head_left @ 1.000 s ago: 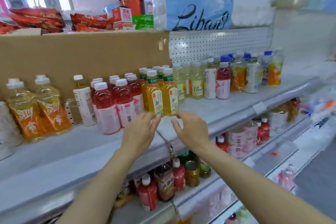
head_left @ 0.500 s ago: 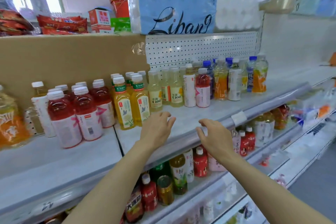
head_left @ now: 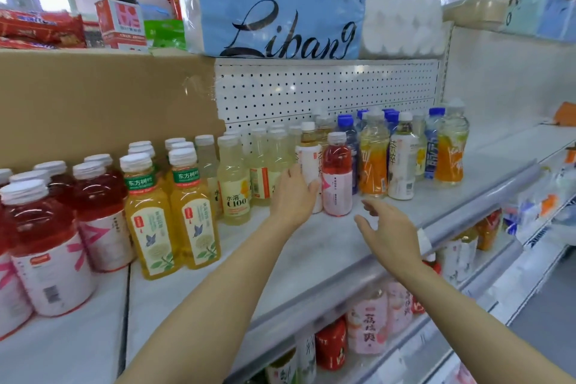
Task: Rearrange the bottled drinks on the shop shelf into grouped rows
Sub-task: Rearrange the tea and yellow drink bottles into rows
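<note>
White-labelled tea bottle (head_left: 310,171) under the left hand (head_left: 293,196), whose fingers curl round it, wants a low upright grip, while the right hand (head_left: 386,229), fingers apart and empty, steadies the red bottle (head_left: 337,176).

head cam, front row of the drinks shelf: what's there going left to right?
Red drink bottles → yellow tea bottles → pale C100 bottle → left hand on a white-label bottle → single red bottle → orange bottle → white tea bottle → orange bottle at the end.
</note>
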